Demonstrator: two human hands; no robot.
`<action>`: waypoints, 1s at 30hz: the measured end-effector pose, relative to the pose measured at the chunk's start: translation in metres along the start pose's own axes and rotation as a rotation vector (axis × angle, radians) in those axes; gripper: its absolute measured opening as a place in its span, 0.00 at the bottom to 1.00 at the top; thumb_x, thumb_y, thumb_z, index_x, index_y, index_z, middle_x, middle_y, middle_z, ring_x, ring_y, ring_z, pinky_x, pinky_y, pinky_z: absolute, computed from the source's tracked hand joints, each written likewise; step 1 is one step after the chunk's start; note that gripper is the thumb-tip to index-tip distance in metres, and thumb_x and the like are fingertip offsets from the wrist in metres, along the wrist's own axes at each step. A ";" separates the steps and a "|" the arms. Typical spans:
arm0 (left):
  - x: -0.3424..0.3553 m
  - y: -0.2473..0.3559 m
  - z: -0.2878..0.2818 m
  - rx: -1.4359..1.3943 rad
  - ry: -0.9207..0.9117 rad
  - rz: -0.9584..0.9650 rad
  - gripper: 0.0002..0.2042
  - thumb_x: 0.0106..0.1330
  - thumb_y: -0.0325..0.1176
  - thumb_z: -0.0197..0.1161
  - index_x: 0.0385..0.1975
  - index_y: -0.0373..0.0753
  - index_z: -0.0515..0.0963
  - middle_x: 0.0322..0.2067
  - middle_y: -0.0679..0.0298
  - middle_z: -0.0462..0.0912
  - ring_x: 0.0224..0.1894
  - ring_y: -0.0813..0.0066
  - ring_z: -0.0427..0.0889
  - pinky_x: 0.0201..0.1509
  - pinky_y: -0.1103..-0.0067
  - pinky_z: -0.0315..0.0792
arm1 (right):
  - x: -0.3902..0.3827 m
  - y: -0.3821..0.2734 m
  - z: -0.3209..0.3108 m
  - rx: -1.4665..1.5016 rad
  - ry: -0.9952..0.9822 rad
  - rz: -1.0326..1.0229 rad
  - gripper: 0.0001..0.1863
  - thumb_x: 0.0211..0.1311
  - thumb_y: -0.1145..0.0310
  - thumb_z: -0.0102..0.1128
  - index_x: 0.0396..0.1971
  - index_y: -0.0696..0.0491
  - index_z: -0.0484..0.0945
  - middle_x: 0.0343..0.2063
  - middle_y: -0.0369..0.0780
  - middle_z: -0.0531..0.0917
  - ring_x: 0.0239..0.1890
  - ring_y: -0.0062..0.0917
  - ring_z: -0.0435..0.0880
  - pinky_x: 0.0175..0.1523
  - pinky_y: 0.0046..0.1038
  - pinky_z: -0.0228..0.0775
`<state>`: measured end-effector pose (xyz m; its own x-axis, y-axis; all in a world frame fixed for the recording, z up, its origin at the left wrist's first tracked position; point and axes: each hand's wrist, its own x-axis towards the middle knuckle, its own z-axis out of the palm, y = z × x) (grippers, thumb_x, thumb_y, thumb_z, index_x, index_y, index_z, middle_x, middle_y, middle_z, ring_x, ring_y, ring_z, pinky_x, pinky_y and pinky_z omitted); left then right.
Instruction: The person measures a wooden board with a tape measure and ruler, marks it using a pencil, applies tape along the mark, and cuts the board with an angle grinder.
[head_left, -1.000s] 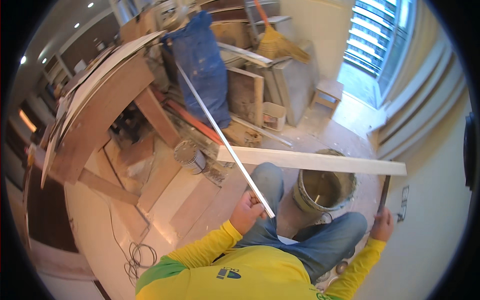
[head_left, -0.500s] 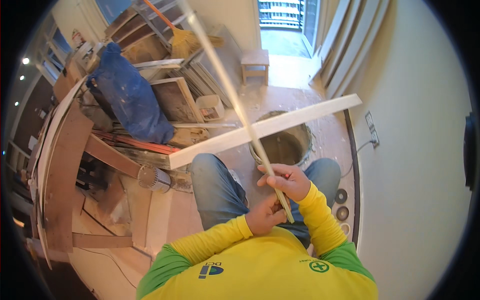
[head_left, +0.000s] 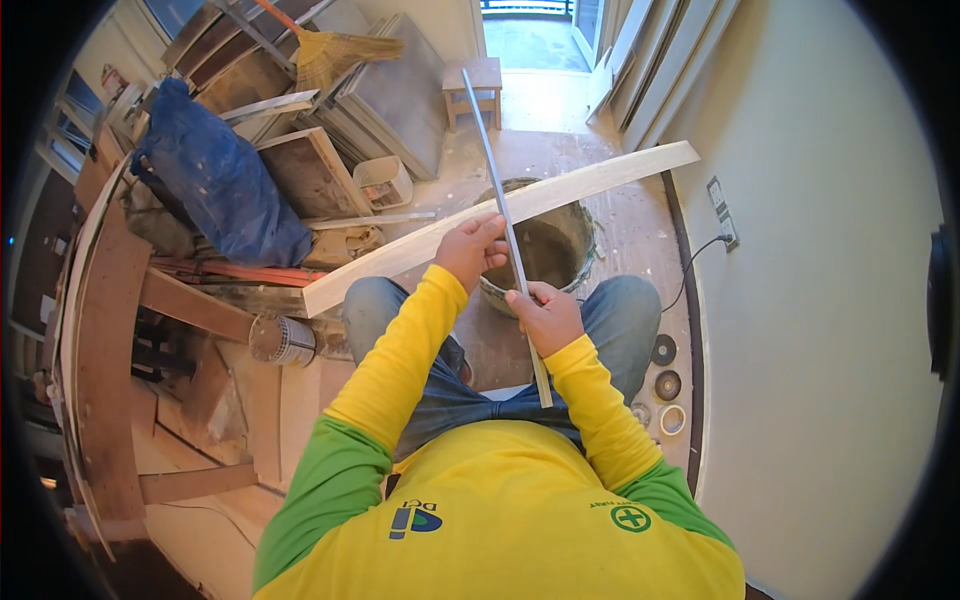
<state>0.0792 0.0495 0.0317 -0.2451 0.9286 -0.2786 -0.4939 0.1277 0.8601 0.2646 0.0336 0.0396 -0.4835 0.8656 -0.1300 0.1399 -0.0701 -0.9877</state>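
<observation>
Left hand being shifted from near end of thin strip to spot beyond right hand; strip's far end being brought back into view, being held lower than just before.

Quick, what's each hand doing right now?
Left hand: partly curled at a long, thin, pale strip; firm grip can't be told.
Right hand: closed, holding that same strip.

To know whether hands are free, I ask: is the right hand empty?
No, the right hand holds the thin strip toward the end nearer the body.
</observation>
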 end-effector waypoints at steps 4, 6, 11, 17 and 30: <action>0.019 -0.001 -0.011 -0.072 0.063 -0.035 0.07 0.67 0.35 0.61 0.38 0.39 0.77 0.29 0.68 0.80 0.27 0.81 0.79 0.28 0.85 0.73 | 0.010 0.001 0.003 -0.117 -0.046 -0.081 0.16 0.55 0.57 0.64 0.30 0.58 0.80 0.18 0.41 0.80 0.22 0.26 0.79 0.31 0.28 0.69; 0.027 0.001 -0.014 -0.135 0.042 -0.074 0.06 0.66 0.34 0.61 0.36 0.39 0.77 0.27 0.68 0.80 0.26 0.81 0.79 0.26 0.86 0.73 | 0.014 -0.005 0.002 -0.162 -0.055 -0.083 0.17 0.53 0.57 0.64 0.30 0.58 0.80 0.20 0.44 0.80 0.24 0.32 0.79 0.32 0.30 0.70; 0.046 0.007 -0.021 -0.092 0.079 -0.106 0.04 0.64 0.30 0.60 0.33 0.38 0.76 0.26 0.69 0.79 0.27 0.81 0.79 0.28 0.84 0.75 | 0.023 -0.024 0.000 -0.314 -0.111 -0.076 0.18 0.52 0.56 0.62 0.29 0.58 0.79 0.23 0.50 0.80 0.28 0.43 0.79 0.35 0.35 0.70; 0.064 0.004 -0.028 -0.193 0.097 -0.090 0.03 0.63 0.26 0.58 0.33 0.35 0.74 0.30 0.63 0.80 0.32 0.75 0.81 0.38 0.79 0.80 | 0.030 -0.019 0.010 -0.207 -0.047 -0.159 0.18 0.52 0.57 0.59 0.32 0.59 0.80 0.24 0.51 0.80 0.28 0.44 0.79 0.36 0.35 0.70; 0.083 0.039 -0.011 -0.344 0.069 -0.015 0.06 0.65 0.27 0.57 0.36 0.32 0.70 0.30 0.60 0.77 0.31 0.72 0.79 0.34 0.80 0.79 | 0.048 -0.073 -0.009 0.596 -0.197 0.079 0.12 0.65 0.59 0.53 0.29 0.52 0.74 0.12 0.33 0.68 0.09 0.18 0.62 0.15 0.21 0.55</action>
<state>0.0303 0.1281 0.0379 -0.2856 0.9003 -0.3283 -0.7473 0.0052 0.6644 0.2385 0.0849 0.1063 -0.6495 0.7429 -0.1620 -0.2963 -0.4436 -0.8459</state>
